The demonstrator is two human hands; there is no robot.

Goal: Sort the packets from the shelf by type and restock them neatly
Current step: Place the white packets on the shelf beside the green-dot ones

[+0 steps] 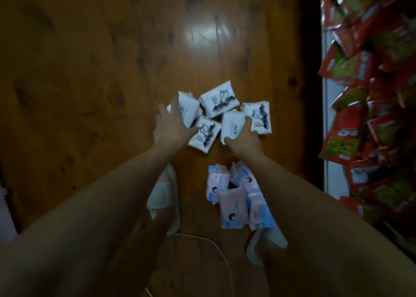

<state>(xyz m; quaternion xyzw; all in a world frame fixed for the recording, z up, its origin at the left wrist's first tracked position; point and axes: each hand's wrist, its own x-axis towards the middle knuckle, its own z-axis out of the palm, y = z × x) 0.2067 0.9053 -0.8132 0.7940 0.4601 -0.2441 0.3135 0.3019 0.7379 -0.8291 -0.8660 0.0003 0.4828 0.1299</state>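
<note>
Several white packets with black cartoon prints point(219, 102) lie bunched together on the wooden floor point(90, 71). My left hand point(171, 125) grips one white packet point(188, 110) at the left of the bunch. My right hand point(244, 137) holds another white packet point(231, 125) near the middle, with one more point(258, 116) just to its right. Closer to me lies a pile of several pink and blue packets point(238, 200), touched by neither hand.
A shelf rack point(371, 94) along the right edge hangs full of red and green snack packets. Two white slippers point(165, 195) point(266, 242) show near the bottom, beside a thin white cable point(216, 247).
</note>
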